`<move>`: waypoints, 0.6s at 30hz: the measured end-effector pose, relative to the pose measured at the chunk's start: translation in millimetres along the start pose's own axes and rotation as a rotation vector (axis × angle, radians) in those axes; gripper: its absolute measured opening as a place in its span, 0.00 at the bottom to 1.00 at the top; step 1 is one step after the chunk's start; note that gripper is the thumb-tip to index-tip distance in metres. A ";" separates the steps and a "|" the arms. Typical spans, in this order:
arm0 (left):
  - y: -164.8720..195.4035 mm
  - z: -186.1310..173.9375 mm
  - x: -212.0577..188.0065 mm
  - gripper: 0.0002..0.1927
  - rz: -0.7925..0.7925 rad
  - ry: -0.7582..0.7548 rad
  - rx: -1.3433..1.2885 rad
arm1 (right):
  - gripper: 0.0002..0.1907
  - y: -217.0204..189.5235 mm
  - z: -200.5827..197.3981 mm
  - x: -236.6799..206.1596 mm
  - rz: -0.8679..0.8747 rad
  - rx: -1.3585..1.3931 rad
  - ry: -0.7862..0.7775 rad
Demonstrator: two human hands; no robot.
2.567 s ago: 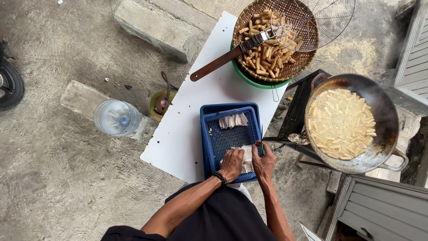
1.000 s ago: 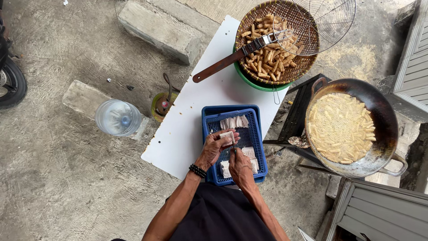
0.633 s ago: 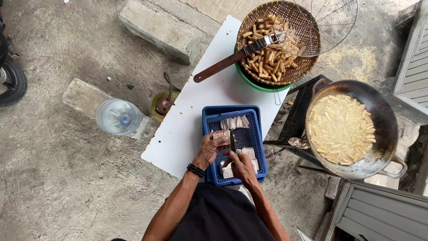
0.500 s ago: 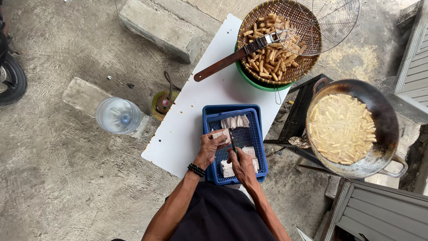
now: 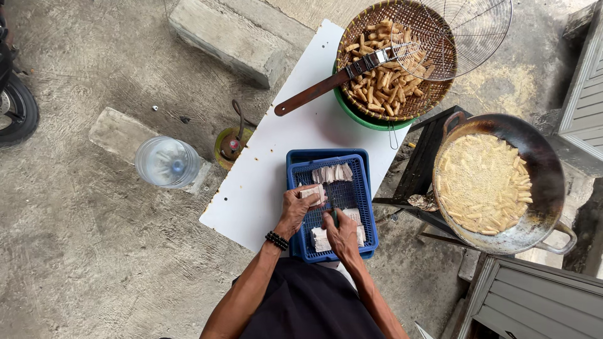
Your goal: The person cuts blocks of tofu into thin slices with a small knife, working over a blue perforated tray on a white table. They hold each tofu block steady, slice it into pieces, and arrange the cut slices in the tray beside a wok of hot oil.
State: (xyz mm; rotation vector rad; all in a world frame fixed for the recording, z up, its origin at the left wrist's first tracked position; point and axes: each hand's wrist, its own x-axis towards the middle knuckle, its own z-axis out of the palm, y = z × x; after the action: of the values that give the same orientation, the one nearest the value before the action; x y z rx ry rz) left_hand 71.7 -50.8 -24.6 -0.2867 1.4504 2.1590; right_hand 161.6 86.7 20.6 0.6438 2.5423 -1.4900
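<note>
Over the blue basket [image 5: 331, 204] on the tabletop [image 5: 286, 150], our left hand [image 5: 295, 210] grips a pale block [image 5: 312, 193] (whitish, rectangular) while our right hand [image 5: 342, 233] clasps a thin dark tool [image 5: 335, 215].

Over a blue basket [image 5: 367, 188], the left hand [image 5: 295, 210] is holding a pale block [image 5: 311, 194]; the wok [image 5: 490, 182] is bubbling at three o'clock.

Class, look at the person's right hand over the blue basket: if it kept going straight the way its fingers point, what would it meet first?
Probably the row of pale strips at the far end of the blue basket, beyond the right hand; depth is hard to judge.
</note>
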 end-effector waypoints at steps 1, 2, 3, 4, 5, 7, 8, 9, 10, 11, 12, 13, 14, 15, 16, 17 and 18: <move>0.0 -0.2 2.5 0.25 0.000 -0.007 0.018 | 0.17 -0.8 1.3 3.2 -0.024 -0.007 0.090; -1.3 0.2 3.4 0.26 -0.007 -0.042 0.031 | 0.17 -0.9 1.9 8.5 -0.081 0.004 0.141; -2.9 1.3 4.7 0.27 -0.014 -0.078 0.043 | 0.17 -0.9 2.1 17.6 -0.138 0.015 0.192; -3.7 1.9 8.6 0.28 -0.022 -0.112 0.056 | 0.17 -0.7 2.4 28.9 -0.196 0.025 0.241; -4.0 3.7 14.3 0.29 -0.030 -0.106 0.117 | 0.17 0.5 1.7 40.2 -0.111 0.058 0.176; -4.6 9.3 25.8 0.32 -0.047 -0.095 0.239 | 0.17 3.9 -0.6 62.2 0.056 0.123 0.045; -4.3 11.7 30.3 0.32 -0.008 -0.099 0.286 | 0.17 5.7 -1.1 71.1 0.117 0.151 0.030; -2.7 14.1 35.6 0.33 0.030 -0.103 0.333 | 0.17 7.2 -1.6 79.1 0.177 0.179 0.016; -0.7 16.0 39.3 0.33 0.069 -0.106 0.379 | 0.17 8.5 -1.9 85.2 0.237 0.206 0.000; 2.1 17.8 42.5 0.34 0.072 -0.104 0.376 | 0.17 9.3 -2.7 91.0 0.211 0.213 0.008; 5.4 19.5 45.7 0.35 0.075 -0.101 0.371 | 0.17 9.4 -3.5 97.1 0.185 0.217 0.016; 8.4 20.9 47.5 0.36 0.076 -0.098 0.367 | 0.17 9.3 -2.9 102.0 0.160 0.222 0.023; 10.8 22.6 48.4 0.32 0.038 -0.034 0.399 | 0.17 8.8 -2.1 107.2 0.108 0.189 0.054; 13.0 23.7 49.7 0.28 0.000 0.030 0.431 | 0.16 8.0 -1.1 113.4 0.055 0.157 0.084; 14.6 23.7 49.8 0.24 -0.041 0.093 0.464 | 0.16 7.5 0.1 117.7 0.003 0.126 0.114; 15.9 23.5 51.1 0.23 -0.024 0.109 0.401 | 0.17 7.5 1.4 122.1 -0.010 0.064 0.106; 16.3 23.1 51.8 0.22 -0.008 0.124 0.338 | 0.18 5.6 1.6 124.1 -0.021 0.002 0.099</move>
State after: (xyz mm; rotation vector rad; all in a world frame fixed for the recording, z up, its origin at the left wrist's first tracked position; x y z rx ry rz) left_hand 21.9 -19.0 -25.4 -0.3056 1.8478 1.8754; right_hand 51.9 124.5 -23.9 0.7110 2.6287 -1.5041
